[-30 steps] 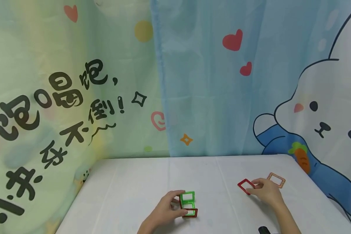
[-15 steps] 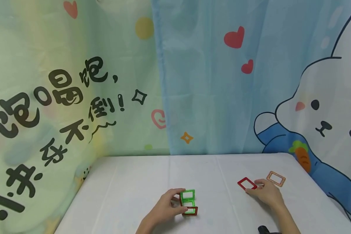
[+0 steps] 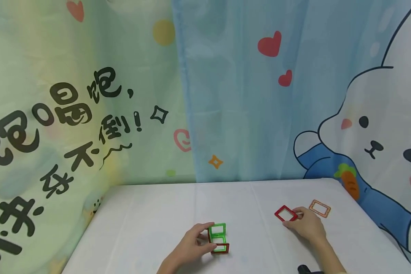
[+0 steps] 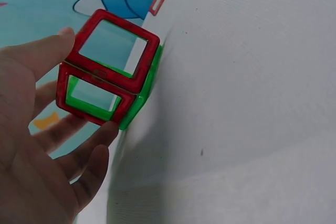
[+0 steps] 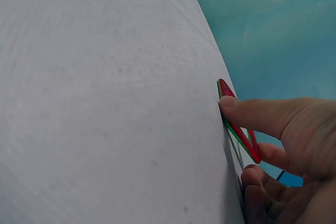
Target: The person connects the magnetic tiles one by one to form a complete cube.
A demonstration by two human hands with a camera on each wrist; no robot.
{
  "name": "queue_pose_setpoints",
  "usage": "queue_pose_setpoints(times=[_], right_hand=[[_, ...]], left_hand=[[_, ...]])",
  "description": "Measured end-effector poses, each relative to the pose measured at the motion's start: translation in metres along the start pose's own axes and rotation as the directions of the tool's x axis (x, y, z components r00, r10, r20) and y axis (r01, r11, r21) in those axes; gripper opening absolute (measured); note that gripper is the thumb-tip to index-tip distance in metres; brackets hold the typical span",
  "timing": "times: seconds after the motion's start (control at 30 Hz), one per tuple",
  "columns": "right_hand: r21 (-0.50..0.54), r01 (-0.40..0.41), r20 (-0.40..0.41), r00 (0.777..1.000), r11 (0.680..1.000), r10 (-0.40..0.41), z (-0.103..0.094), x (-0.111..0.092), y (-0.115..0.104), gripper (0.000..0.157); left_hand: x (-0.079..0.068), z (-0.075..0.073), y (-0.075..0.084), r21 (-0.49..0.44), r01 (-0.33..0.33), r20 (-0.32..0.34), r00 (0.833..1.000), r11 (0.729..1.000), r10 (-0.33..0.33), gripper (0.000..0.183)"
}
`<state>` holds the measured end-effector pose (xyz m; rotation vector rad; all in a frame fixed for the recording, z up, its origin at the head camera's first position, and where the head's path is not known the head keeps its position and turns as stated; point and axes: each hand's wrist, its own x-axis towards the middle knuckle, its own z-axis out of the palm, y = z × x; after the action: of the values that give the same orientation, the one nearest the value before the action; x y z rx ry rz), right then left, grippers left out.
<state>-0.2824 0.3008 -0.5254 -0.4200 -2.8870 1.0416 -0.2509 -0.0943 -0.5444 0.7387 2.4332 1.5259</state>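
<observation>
My left hand (image 3: pixel 189 246) holds a small structure of magnetic tiles, with red frames (image 4: pixel 148 67) hinged edge to edge in front and green frames (image 3: pixel 218 235) behind them. In the left wrist view, the thumb rests at the join of the two red frames while a fingertip supports the lower one. Over on the right side of the table, my right hand (image 3: pixel 309 225) pinches a red rectangular frame tile (image 3: pixel 279 210) between thumb and fingers, close over the white cloth. A green edge (image 5: pixel 234 133) shows along this red tile in the right wrist view.
An orange frame tile (image 3: pixel 322 203) lies flat just behind the right hand. Near the front edge, a black object (image 3: pixel 304 269) sits partly out of view by the right forearm. A printed curtain (image 3: pixel 226 114) hangs behind the white table (image 3: pixel 150 213).
The red tile has turned a little in my right hand, and its near corner has swung up and away. My left hand and its structure stay almost where they were. The head view shifts slightly.
</observation>
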Motion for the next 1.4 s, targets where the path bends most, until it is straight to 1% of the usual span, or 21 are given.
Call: queue_pose_setpoints(times=[0.07, 0.1, 0.17, 0.27, 0.33, 0.5, 0.6, 0.8, 0.97, 1.1, 1.23, 1.33, 1.4], right_hand=[[0.018, 0.011, -0.016, 1.000, 1.000, -0.011, 0.002, -0.001, 0.000, 0.071], [0.029, 0.030, -0.033, 0.999, 0.999, -0.029, 0.003, -0.002, -0.001, 0.067], [0.045, 0.074, -0.083, 0.994, 0.996, -0.070, 0.005, -0.003, -0.002, 0.057], [0.076, 0.158, -0.155, 0.977, 0.984, -0.145, 0.009, -0.006, -0.006, 0.037], [0.106, 0.195, -0.179, 0.968, 0.975, -0.174, 0.011, -0.009, -0.011, 0.028], [0.200, 0.215, -0.162, 0.969, 0.956, -0.184, 0.015, -0.014, -0.023, 0.024], [0.237, 0.216, -0.144, 0.972, 0.947, -0.186, 0.019, -0.018, -0.030, 0.025], [0.314, 0.245, -0.097, 0.969, 0.917, -0.226, 0.024, -0.028, -0.047, 0.026], [0.330, 0.247, -0.076, 0.969, 0.911, -0.235, 0.031, -0.035, -0.055, 0.022], [0.343, 0.252, -0.064, 0.967, 0.905, -0.245, 0.035, -0.040, -0.060, 0.020], [0.356, 0.268, -0.059, 0.963, 0.895, -0.265, 0.038, -0.043, -0.066, 0.018], [0.339, 0.272, -0.057, 0.962, 0.901, -0.268, 0.040, -0.045, -0.068, 0.015], [0.319, 0.266, -0.047, 0.963, 0.910, -0.265, 0.042, -0.048, -0.069, 0.013]], left_hand=[[-0.001, 0.001, 0.000, -0.006, -0.003, -0.005, 1.000, 1.000, 0.002, 0.059], [-0.001, 0.001, 0.000, -0.008, 0.001, -0.014, 1.000, 1.000, -0.001, 0.059], [-0.001, 0.001, 0.001, -0.006, -0.001, -0.031, 1.000, 1.000, 0.001, 0.060], [0.000, 0.002, 0.003, 0.006, 0.002, -0.060, 0.998, 1.000, -0.002, 0.061], [0.001, 0.003, 0.004, 0.014, -0.005, -0.074, 0.997, 1.000, 0.006, 0.061], [0.002, 0.004, 0.005, 0.000, -0.012, -0.084, 0.996, 1.000, 0.012, 0.061], [0.002, 0.005, 0.005, -0.010, -0.018, -0.080, 0.997, 1.000, 0.017, 0.061], [0.001, 0.007, 0.004, -0.012, -0.029, -0.081, 0.996, 0.999, 0.028, 0.062], [-0.001, 0.009, 0.005, 0.001, -0.023, -0.074, 0.997, 1.000, 0.024, 0.064], [-0.002, 0.010, 0.005, 0.008, -0.038, -0.081, 0.996, 0.999, 0.039, 0.065], [-0.001, 0.010, 0.006, 0.001, -0.032, -0.089, 0.996, 0.999, 0.032, 0.065], [-0.002, 0.011, 0.006, -0.004, -0.033, -0.093, 0.995, 0.999, 0.033, 0.064], [-0.003, 0.011, 0.005, -0.012, -0.043, -0.095, 0.995, 0.999, 0.041, 0.064]])
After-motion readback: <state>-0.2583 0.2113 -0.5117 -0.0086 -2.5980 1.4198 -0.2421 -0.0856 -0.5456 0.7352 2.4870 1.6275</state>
